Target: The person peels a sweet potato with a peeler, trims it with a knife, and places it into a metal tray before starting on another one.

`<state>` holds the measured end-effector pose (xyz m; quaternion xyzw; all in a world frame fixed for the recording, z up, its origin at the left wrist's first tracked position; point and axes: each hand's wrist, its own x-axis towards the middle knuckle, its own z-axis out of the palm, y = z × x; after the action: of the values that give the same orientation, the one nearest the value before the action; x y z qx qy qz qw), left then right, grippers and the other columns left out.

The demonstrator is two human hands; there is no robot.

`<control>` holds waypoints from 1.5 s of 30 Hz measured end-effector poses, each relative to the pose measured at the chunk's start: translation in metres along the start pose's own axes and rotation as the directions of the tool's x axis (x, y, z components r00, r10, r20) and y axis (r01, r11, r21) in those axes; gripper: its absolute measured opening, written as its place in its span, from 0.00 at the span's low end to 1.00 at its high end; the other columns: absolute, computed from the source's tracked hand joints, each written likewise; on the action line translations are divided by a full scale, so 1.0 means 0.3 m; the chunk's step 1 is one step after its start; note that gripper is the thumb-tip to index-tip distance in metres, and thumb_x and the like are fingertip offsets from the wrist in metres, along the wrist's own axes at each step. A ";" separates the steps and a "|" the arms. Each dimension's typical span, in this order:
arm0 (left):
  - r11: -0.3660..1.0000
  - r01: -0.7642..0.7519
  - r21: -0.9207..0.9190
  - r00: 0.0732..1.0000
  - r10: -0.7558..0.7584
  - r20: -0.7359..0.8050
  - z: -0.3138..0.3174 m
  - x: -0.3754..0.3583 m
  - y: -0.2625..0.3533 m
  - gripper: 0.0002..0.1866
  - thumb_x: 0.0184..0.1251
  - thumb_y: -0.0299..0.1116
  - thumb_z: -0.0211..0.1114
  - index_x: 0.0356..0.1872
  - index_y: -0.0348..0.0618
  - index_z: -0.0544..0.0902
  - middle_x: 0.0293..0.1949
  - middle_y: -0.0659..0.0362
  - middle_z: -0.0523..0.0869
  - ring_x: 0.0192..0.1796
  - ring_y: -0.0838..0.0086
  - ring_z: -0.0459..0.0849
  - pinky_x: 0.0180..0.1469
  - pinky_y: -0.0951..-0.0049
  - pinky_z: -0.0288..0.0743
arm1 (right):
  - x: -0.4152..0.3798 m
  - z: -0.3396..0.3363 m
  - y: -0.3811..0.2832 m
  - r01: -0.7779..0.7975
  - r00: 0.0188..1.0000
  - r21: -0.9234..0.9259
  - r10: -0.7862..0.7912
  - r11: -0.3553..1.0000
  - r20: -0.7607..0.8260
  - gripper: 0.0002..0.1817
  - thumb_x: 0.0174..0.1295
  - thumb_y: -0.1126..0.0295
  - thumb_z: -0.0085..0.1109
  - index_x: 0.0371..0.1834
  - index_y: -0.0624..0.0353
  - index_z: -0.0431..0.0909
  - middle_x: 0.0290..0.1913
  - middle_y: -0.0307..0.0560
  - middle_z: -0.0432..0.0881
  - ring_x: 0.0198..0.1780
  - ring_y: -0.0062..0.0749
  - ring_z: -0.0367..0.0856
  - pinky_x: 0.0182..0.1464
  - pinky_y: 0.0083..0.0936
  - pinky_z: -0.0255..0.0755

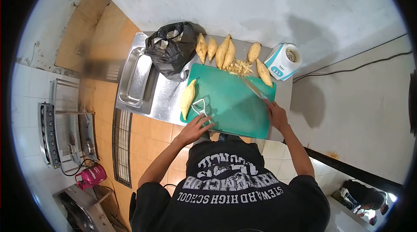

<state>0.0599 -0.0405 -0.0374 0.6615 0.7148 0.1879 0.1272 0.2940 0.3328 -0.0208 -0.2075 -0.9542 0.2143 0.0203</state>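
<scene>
At the near left of the green cutting board (pixel 230 101), my left hand (pixel 196 130) has its fingers closed around the handle of a white Y-shaped peeler (pixel 199 106). The fingers partly cover that handle. My right hand (pixel 277 115) grips a knife (pixel 254 88) by its handle at the board's right side, the blade slanting up and left over the board. A peeled, pale yellow sweet potato (pixel 187 100) lies along the board's left edge, beside the peeler. Just past the board's far edge rests a heap of peelings (pixel 240 67).
Several unpeeled sweet potatoes (pixel 223 51) line the counter's back, one (pixel 264 73) at the far right corner. A black plastic bag (pixel 173 49) stands beside the steel sink (pixel 135 80), near a spoon (pixel 183 75). The white-and-blue blender base (pixel 283 61) sits at right.
</scene>
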 end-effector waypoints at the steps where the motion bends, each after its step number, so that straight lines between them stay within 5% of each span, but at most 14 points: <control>1: 1.000 0.000 0.002 1.000 0.000 -0.001 0.001 -0.004 -0.003 0.39 0.49 0.14 0.63 0.68 0.51 0.76 0.72 0.52 0.73 0.73 0.47 0.70 0.74 0.51 0.70 | -0.004 -0.009 -0.012 0.001 1.000 0.000 -0.001 1.000 -0.002 0.29 0.65 0.74 0.58 0.71 0.43 0.75 0.40 0.50 0.81 0.38 0.50 0.84 0.39 0.44 0.80; 4: 1.000 -0.016 -0.007 1.000 0.016 -0.010 -0.005 -0.011 -0.007 0.40 0.48 0.14 0.62 0.68 0.51 0.76 0.72 0.52 0.72 0.73 0.47 0.69 0.74 0.51 0.71 | -0.038 -0.020 -0.042 0.114 0.991 0.029 -0.116 0.993 0.068 0.31 0.64 0.74 0.59 0.72 0.41 0.74 0.41 0.50 0.81 0.38 0.51 0.84 0.40 0.43 0.81; 6: 1.000 0.003 -0.011 0.999 -0.003 -0.044 -0.010 -0.020 0.003 0.41 0.46 0.13 0.63 0.69 0.51 0.76 0.73 0.52 0.71 0.74 0.47 0.69 0.74 0.51 0.71 | -0.067 -0.026 -0.036 0.374 0.877 -0.017 -0.347 0.927 0.333 0.31 0.67 0.71 0.56 0.73 0.31 0.73 0.44 0.47 0.80 0.41 0.49 0.85 0.40 0.42 0.82; 9: 0.999 0.036 -0.038 0.999 -0.038 -0.034 -0.018 -0.039 0.019 0.39 0.50 0.16 0.63 0.69 0.52 0.76 0.74 0.54 0.70 0.73 0.48 0.70 0.73 0.52 0.71 | -0.074 -0.034 0.021 0.413 0.841 -0.109 -0.333 0.904 0.426 0.32 0.66 0.71 0.57 0.73 0.28 0.72 0.45 0.46 0.79 0.41 0.49 0.85 0.41 0.42 0.83; 15: 0.996 0.015 -0.092 1.000 -0.017 -0.017 -0.018 -0.032 0.020 0.39 0.49 0.16 0.65 0.68 0.52 0.76 0.74 0.54 0.70 0.73 0.48 0.70 0.74 0.53 0.71 | -0.040 -0.039 0.047 0.043 0.996 -0.039 -0.039 0.998 0.081 0.30 0.65 0.70 0.58 0.71 0.31 0.74 0.42 0.46 0.79 0.40 0.47 0.85 0.41 0.41 0.82; 18: 0.996 0.002 -0.086 1.000 -0.001 0.007 -0.030 -0.024 0.009 0.40 0.47 0.17 0.65 0.69 0.52 0.76 0.74 0.54 0.70 0.74 0.49 0.69 0.74 0.53 0.71 | -0.086 -0.044 0.045 0.222 0.932 0.018 -0.218 0.975 0.291 0.27 0.67 0.71 0.57 0.69 0.35 0.75 0.43 0.46 0.80 0.39 0.49 0.84 0.39 0.43 0.81; 22: 0.998 -0.024 -0.062 1.000 0.025 0.017 -0.008 -0.010 -0.012 0.41 0.46 0.17 0.66 0.69 0.52 0.75 0.74 0.54 0.69 0.74 0.49 0.69 0.75 0.53 0.70 | -0.075 -0.008 -0.027 0.310 0.911 -0.093 -0.268 0.946 0.312 0.27 0.67 0.73 0.58 0.70 0.40 0.75 0.40 0.48 0.80 0.38 0.49 0.84 0.36 0.44 0.80; 24: 0.997 -0.033 -0.068 0.999 0.034 0.000 0.009 0.000 -0.031 0.42 0.45 0.18 0.67 0.70 0.53 0.75 0.75 0.53 0.69 0.75 0.49 0.69 0.75 0.53 0.70 | -0.020 0.077 -0.069 -0.002 0.999 -0.106 0.007 0.994 0.049 0.28 0.68 0.72 0.58 0.71 0.36 0.75 0.39 0.45 0.80 0.39 0.46 0.85 0.36 0.43 0.80; 28: 0.990 -0.080 -0.112 0.996 0.076 -0.035 0.001 0.019 -0.071 0.42 0.45 0.14 0.64 0.68 0.53 0.76 0.74 0.51 0.70 0.74 0.45 0.69 0.74 0.50 0.70 | 0.039 0.097 -0.175 0.012 0.998 0.017 -0.011 1.000 -0.057 0.27 0.69 0.69 0.56 0.71 0.30 0.74 0.42 0.45 0.80 0.40 0.45 0.85 0.37 0.43 0.81; 30: 0.988 -0.099 -0.114 0.992 0.089 -0.092 -0.019 0.030 -0.085 0.40 0.44 0.15 0.65 0.66 0.51 0.76 0.73 0.49 0.71 0.73 0.44 0.71 0.74 0.50 0.70 | 0.041 0.083 -0.182 0.300 0.945 -0.076 -0.286 0.951 0.161 0.27 0.69 0.69 0.57 0.71 0.31 0.74 0.43 0.45 0.81 0.40 0.46 0.86 0.37 0.43 0.81; 34: 0.988 -0.114 -0.101 0.990 0.105 -0.089 -0.039 0.068 -0.115 0.39 0.43 0.15 0.66 0.65 0.50 0.76 0.73 0.48 0.71 0.71 0.44 0.72 0.74 0.49 0.70 | 0.066 0.074 -0.163 0.219 0.969 -0.108 -0.203 0.970 0.139 0.27 0.69 0.69 0.56 0.71 0.31 0.74 0.43 0.46 0.81 0.39 0.48 0.85 0.38 0.44 0.81; 36: 0.983 -0.152 -0.103 0.987 0.146 -0.069 -0.037 0.103 -0.122 0.41 0.42 0.16 0.67 0.67 0.50 0.76 0.73 0.49 0.71 0.72 0.46 0.72 0.75 0.50 0.70 | 0.073 0.059 -0.156 -0.061 0.998 -0.134 0.062 0.989 0.001 0.26 0.71 0.69 0.54 0.71 0.32 0.74 0.42 0.46 0.80 0.39 0.47 0.85 0.38 0.44 0.81; 39: 0.970 -0.223 -0.096 0.975 0.219 -0.045 -0.039 0.167 -0.123 0.43 0.42 0.15 0.67 0.68 0.51 0.75 0.73 0.51 0.70 0.73 0.48 0.71 0.75 0.52 0.69 | 0.043 0.052 -0.111 -0.117 0.990 -0.067 0.112 0.991 -0.085 0.26 0.72 0.69 0.54 0.71 0.34 0.74 0.41 0.47 0.80 0.38 0.48 0.84 0.40 0.44 0.81; 45: 0.972 -0.231 0.042 0.972 0.229 0.048 -0.013 0.277 -0.186 0.39 0.48 0.18 0.66 0.68 0.52 0.76 0.74 0.55 0.70 0.74 0.49 0.69 0.76 0.54 0.68 | -0.163 -0.065 0.005 0.106 0.983 -0.097 -0.090 0.990 0.157 0.25 0.72 0.68 0.53 0.72 0.35 0.74 0.39 0.47 0.80 0.38 0.48 0.84 0.40 0.44 0.80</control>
<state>0.0006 0.0386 -0.0529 0.7465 0.6348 0.1701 0.1043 0.3418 0.3218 -0.0014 -0.1441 -0.9720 0.1780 -0.0530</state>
